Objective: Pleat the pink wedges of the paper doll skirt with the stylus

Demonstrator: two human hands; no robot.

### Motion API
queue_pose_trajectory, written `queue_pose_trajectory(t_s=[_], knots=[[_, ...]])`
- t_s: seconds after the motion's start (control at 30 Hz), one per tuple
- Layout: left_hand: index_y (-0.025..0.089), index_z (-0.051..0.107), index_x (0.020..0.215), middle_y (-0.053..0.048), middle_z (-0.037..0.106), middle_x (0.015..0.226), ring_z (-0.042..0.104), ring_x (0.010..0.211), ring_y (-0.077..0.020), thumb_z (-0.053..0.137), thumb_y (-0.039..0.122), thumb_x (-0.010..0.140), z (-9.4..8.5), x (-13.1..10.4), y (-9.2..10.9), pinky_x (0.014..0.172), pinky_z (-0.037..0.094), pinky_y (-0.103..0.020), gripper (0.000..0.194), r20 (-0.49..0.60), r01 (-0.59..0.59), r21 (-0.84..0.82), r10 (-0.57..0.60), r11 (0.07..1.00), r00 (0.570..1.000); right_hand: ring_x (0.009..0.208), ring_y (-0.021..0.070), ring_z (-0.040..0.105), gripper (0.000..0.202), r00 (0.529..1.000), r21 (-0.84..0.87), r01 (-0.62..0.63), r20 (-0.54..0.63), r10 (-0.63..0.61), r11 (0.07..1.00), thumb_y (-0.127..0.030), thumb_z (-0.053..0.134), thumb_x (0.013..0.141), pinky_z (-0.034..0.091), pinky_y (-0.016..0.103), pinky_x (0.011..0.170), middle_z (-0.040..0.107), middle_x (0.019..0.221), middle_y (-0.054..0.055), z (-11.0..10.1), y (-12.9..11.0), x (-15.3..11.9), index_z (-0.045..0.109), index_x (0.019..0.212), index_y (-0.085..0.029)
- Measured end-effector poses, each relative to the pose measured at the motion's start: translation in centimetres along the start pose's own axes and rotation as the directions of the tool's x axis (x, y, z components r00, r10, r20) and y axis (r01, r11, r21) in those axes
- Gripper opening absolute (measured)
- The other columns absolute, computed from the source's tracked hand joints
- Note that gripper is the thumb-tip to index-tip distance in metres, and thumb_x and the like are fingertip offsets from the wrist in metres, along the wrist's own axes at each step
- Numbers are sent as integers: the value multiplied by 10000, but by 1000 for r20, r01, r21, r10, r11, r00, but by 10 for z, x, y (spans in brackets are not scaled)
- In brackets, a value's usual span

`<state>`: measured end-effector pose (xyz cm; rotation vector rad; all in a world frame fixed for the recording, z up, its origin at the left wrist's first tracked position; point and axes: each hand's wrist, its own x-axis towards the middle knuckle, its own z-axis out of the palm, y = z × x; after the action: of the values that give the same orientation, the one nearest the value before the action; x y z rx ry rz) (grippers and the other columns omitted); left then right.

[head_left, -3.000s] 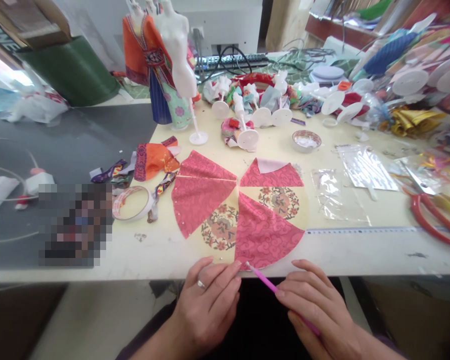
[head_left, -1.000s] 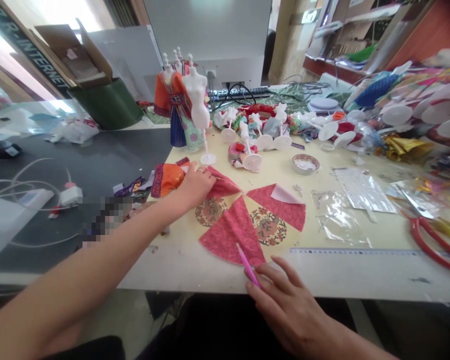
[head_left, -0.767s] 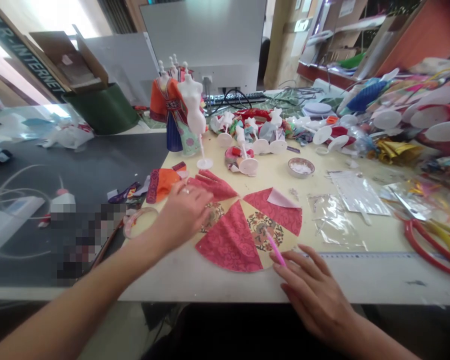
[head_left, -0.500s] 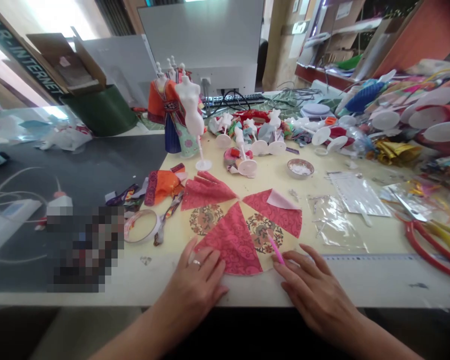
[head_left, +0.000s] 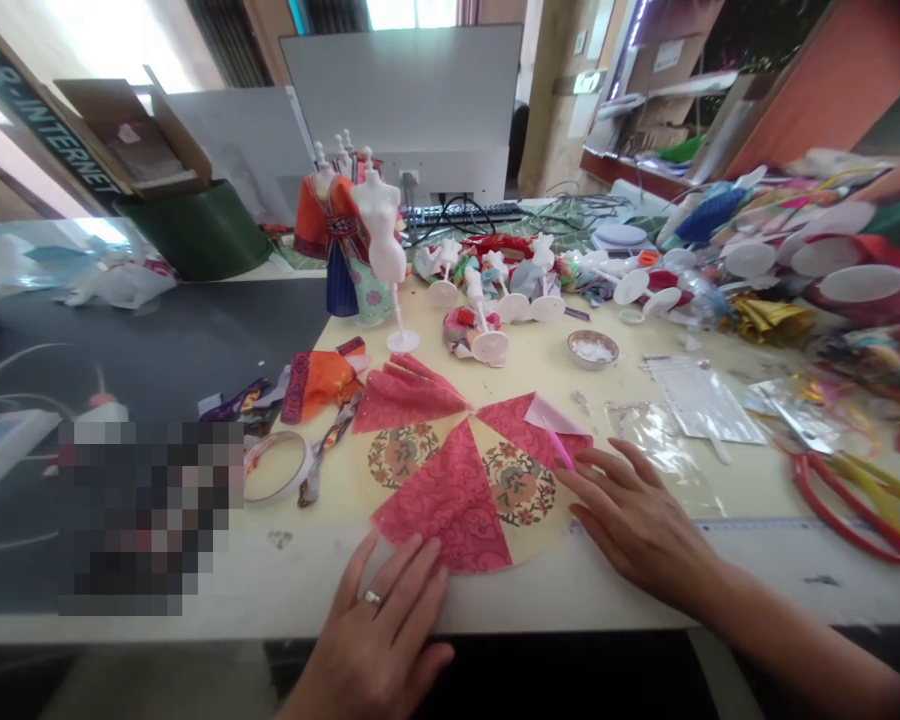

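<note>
A: Position of the fabric circle (head_left: 450, 500)?
B: On the table (head_left: 525, 605), near its front edge. Patterned pink-red panels alternate with pale yellow ones bearing floral medallions. Panel at 10 to 11 o'clock rumpled; pale corner turned over at 2 o'clock.

A: Left hand (head_left: 394, 615)?
B: At 7 o'clock from the circle's middle. Grasping nothing; fingers loosely spread, tips on the lower pink-red panel. Ring on one finger.

A: Right hand (head_left: 637, 515)?
B: At 3 to 4 o'clock. Grasping a pink pen-like stick (head_left: 559, 450), tip pointing to the turned corner. Contact between tip and cloth: cannot tell.

A: Surroundings, outward?
B: Tape roll (head_left: 275, 467) at 9 o'clock; orange cloth piece (head_left: 319, 385) at 10. Bare white mannequin (head_left: 381, 225) upright at 11. Small bowl (head_left: 592, 350) with white contents at 1 to 2. Red-handled scissors (head_left: 847, 515) at 3, well apart. Ruler (head_left: 757, 524) near the right hand, at 4.
</note>
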<state>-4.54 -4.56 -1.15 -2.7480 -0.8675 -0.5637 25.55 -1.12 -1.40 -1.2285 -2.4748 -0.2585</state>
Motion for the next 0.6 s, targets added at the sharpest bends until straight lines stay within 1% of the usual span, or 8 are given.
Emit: queue_pose_trajectory(t_s=[0.07, 0.17, 0.2, 0.27, 0.33, 0.4, 0.5, 0.6], knots=[[103, 631, 1087, -115, 653, 1138, 566, 1087, -251, 540, 339, 842, 2, 2, -3, 1112, 136, -452, 352, 3, -64, 23, 64, 998, 998, 1117, 255, 469, 303, 999, -23, 22, 35, -21, 999, -130, 449, 870, 292, 536, 1024, 629, 1009, 92, 1, 9, 4, 518, 1164, -153], [99, 640, 1070, -107, 681, 1082, 591, 1037, -261, 547, 387, 824, 9, 3, -6, 1113, 92, -499, 390, -8, -165, 77, 166, 983, 986, 1145, 243, 453, 306, 993, -43, 78, 90, -74, 996, -149, 449, 875, 270, 517, 1049, 619, 1077, 93, 5, 23, 9, 521, 1171, -174], [97, 645, 1058, -105, 691, 1055, 601, 1013, -263, 543, 400, 822, 11, 3, -7, 1110, 84, -514, 398, -31, -192, 94, 196, 977, 980, 1132, 236, 465, 295, 993, -50, 93, 83, -89, 994, -148, 446, 876, 265, 515, 1052, 632, 1050, 78, 6, 30, 10, 531, 1156, -189], [101, 656, 1037, -98, 703, 1025, 616, 977, -262, 541, 414, 818, 14, 3, -9, 1109, 76, -526, 399, -51, -223, 119, 230, 968, 972, 1098, 222, 491, 289, 995, -69, 81, 63, -76, 994, -127, 449, 863, 282, 486, 1053, 648, 995, 64, 6, 44, 11, 546, 1126, -194], [111, 659, 1033, -89, 703, 1030, 624, 965, -253, 550, 412, 817, 14, 3, -10, 1115, 59, -516, 387, -18, -235, 134, 239, 963, 971, 1079, 234, 499, 292, 1000, -102, 9, -9, -10, 995, -129, 451, 862, 298, 497, 1033, 634, 1034, 88, 3, 62, 10, 538, 1135, -181], [114, 658, 1038, -84, 701, 1038, 631, 953, -245, 556, 399, 819, 13, 4, -11, 1118, 39, -511, 374, 11, -240, 138, 240, 961, 971, 1048, 248, 511, 303, 990, -123, -101, -113, 88, 987, -148, 468, 863, 311, 518, 1009, 618, 1043, 112, -2, 80, 7, 518, 1161, -163], [113, 662, 1023, -77, 713, 1001, 649, 890, -225, 555, 374, 823, 11, 8, -13, 1117, 20, -505, 346, 1, -255, 137, 257, 957, 966, 998, 259, 526, 298, 940, -105, -239, -276, 202, 965, -179, 480, 866, 362, 516, 948, 608, 1019, 127, -10, 100, 4, 513, 1162, -154], [116, 674, 975, -65, 730, 919, 658, 801, -196, 544, 346, 828, 8, 14, -17, 1121, 27, -473, 302, -34, -264, 126, 271, 956, 962, 927, 237, 557, 243, 904, -50, -285, -346, 251, 957, -191, 487, 866, 424, 466, 886, 626, 960, 90, -9, 109, 5, 546, 1102, -187]])
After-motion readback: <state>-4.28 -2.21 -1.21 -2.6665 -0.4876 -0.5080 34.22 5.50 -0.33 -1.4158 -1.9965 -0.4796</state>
